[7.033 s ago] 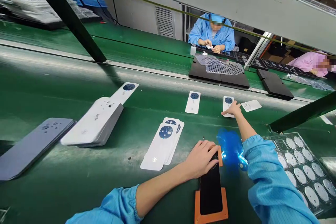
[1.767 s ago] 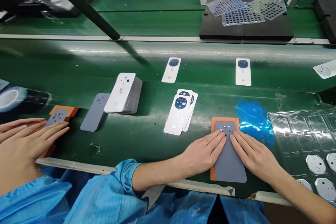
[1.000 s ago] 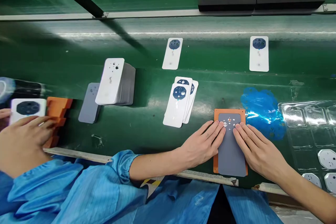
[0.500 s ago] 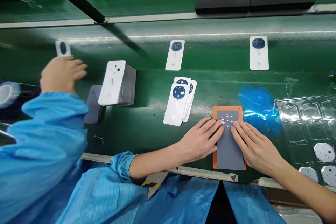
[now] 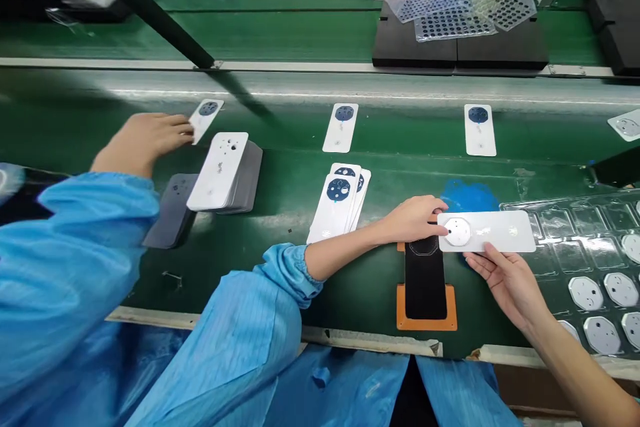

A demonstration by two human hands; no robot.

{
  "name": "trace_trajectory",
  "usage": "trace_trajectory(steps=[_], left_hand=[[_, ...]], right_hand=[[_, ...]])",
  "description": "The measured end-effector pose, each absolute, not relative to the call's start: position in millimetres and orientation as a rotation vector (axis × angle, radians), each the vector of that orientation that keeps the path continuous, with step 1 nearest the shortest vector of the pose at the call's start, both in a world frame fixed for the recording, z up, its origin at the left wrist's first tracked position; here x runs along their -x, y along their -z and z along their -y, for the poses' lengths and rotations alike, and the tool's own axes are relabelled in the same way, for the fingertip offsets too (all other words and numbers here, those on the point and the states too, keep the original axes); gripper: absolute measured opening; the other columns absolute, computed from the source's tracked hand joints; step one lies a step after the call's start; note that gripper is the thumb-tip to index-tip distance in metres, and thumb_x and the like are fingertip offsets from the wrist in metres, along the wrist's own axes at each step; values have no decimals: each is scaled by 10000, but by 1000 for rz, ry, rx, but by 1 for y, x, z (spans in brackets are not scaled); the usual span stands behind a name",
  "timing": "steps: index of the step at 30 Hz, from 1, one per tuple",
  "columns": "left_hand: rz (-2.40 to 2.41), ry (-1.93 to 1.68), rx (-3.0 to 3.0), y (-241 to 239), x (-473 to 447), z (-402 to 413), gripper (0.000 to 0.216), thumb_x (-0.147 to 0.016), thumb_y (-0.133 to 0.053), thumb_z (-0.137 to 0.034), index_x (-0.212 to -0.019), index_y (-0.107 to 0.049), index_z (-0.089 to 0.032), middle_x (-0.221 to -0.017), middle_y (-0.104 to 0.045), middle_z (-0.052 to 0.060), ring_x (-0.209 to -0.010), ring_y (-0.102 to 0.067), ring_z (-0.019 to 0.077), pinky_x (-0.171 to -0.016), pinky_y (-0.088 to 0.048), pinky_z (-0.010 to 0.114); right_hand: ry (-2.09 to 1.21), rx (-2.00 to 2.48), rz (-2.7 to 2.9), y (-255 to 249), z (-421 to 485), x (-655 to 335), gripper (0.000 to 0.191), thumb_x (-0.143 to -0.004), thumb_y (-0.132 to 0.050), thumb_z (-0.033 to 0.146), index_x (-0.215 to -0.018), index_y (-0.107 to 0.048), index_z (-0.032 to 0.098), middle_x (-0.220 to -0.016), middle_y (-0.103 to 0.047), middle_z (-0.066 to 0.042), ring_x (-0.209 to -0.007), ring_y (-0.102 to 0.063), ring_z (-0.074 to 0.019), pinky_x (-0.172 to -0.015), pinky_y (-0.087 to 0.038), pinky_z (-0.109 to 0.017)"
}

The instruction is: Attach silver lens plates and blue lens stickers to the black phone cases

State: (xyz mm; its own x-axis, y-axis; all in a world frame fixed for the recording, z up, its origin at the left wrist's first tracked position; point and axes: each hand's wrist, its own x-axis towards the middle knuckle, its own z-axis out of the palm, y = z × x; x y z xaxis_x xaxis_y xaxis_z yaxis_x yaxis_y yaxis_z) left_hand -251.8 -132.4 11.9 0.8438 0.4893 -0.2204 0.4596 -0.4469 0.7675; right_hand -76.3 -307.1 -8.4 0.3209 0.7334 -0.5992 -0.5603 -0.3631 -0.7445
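Note:
A white phone back panel (image 5: 500, 230) lies sideways in the air between my two hands, a white octagonal piece at its left end. My left hand (image 5: 417, 217) is closed on that end, with the thumb near the octagonal piece. At the lower edge, my right hand (image 5: 505, 273) grips the panel between thumb and fingers. Beneath and to the left, an orange fixture (image 5: 451, 310) with a black inset (image 5: 425, 287) rests on the green bench, its upper part partly covered by my left hand and the panel.
A clear tray (image 5: 557, 247) with white octagonal pieces (image 5: 603, 335) lies right. Blue film (image 5: 467, 195) is behind the panel. Several panels (image 5: 330, 210) lie left, beyond them a panel stack (image 5: 220, 170). A co-worker's hand (image 5: 145, 140) holds another panel (image 5: 206, 117).
My hands have lifted the panel off the orange fixture and turned it sideways, white side showing. The co-worker's hand has moved right with a panel. The view has shifted.

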Motion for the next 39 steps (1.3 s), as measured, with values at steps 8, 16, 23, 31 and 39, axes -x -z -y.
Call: trace_trajectory(steps=[8, 16, 23, 31, 39], left_hand=[[-721, 2, -2112, -5, 242, 128, 460, -814, -717, -406, -1185, -669, -139, -1062, -661, 73, -993, -606, 238, -737, -431, 299], [-680, -190, -2101, -12, 248, 135, 479, -761, -789, -432, -1141, -687, -159, -1145, -667, 89, -1087, -602, 252, -891, -470, 334], [-452, -830, -2023, -53, 253, 188, 168, -912, -668, -302, -898, -689, -137, -848, -725, 54, -781, -657, 152, -744, -519, 276], [-295, -1320, -2193, -50, 247, 196, 62, -890, -623, -127, -886, -672, -165, -834, -736, 41, -755, -683, 145, -724, -543, 295], [-355, -1294, -2120, -48, 256, 183, 46, -887, -662, -140, -856, -663, -174, -798, -735, 29, -747, -686, 147, -718, -531, 300]], right_hand=[[-1379, 1376, 131, 12, 307, 78, 288, -807, -804, 333, -1028, -711, 174, -1095, -743, -83, -944, -747, -230, -913, -629, -342], [-1389, 1295, 217, 4, 310, 78, 279, -826, -785, 339, -1061, -720, 203, -1157, -733, -72, -1022, -725, -220, -985, -587, -380], [-1316, 1118, 492, -1, 311, 60, 83, -883, -660, 286, -860, -719, 231, -1034, -761, -62, -1013, -721, -231, -963, -589, -454], [-1530, 922, 343, -22, 296, 62, 132, -763, -707, 260, -893, -718, 241, -1037, -742, -50, -1027, -700, -195, -913, -588, -294], [-1448, 995, 479, -29, 279, 60, 116, -768, -747, 285, -876, -724, 249, -1018, -750, -41, -1010, -707, -209, -899, -597, -332]])
